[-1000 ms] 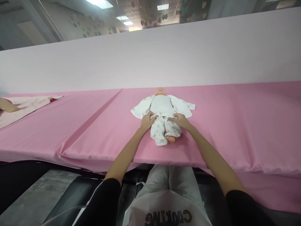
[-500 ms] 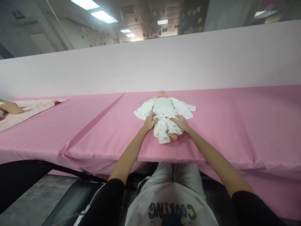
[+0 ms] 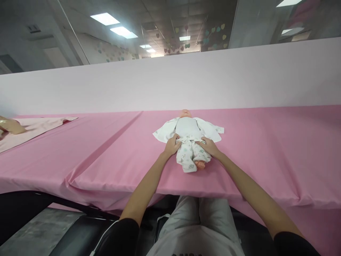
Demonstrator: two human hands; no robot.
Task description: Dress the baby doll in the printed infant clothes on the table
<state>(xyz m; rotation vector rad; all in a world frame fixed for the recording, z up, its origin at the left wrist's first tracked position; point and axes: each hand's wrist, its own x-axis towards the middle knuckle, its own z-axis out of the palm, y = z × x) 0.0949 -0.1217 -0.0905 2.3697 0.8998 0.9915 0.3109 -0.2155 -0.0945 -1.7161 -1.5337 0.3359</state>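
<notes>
A baby doll (image 3: 185, 113) lies on its back on the pink cloth, head away from me. Its white jacket (image 3: 163, 131) is spread wide to both sides, over a white top (image 3: 187, 127). Patterned white baby pants (image 3: 185, 159) cover its legs; one foot (image 3: 200, 164) shows at the right cuff, while the other is hidden in the cloth. My left hand (image 3: 172, 145) is closed on the left side of the waistband. On the right side, my right hand (image 3: 210, 146) grips the waistband too, its fingertips partly hidden by the fabric.
Pink cloth (image 3: 106, 149) covers the table, with folds running across it. At the far left, a lighter pink cloth (image 3: 39, 124) bears a tan object (image 3: 13, 127), perhaps part of another doll. A white partition (image 3: 170, 81) with glass above stands behind. Black chairs (image 3: 80, 231) are below.
The view has tilted upward a little, so everything sits lower in the picture. Both hands stay at the waistband of the pants, and the doll lies in the same place.
</notes>
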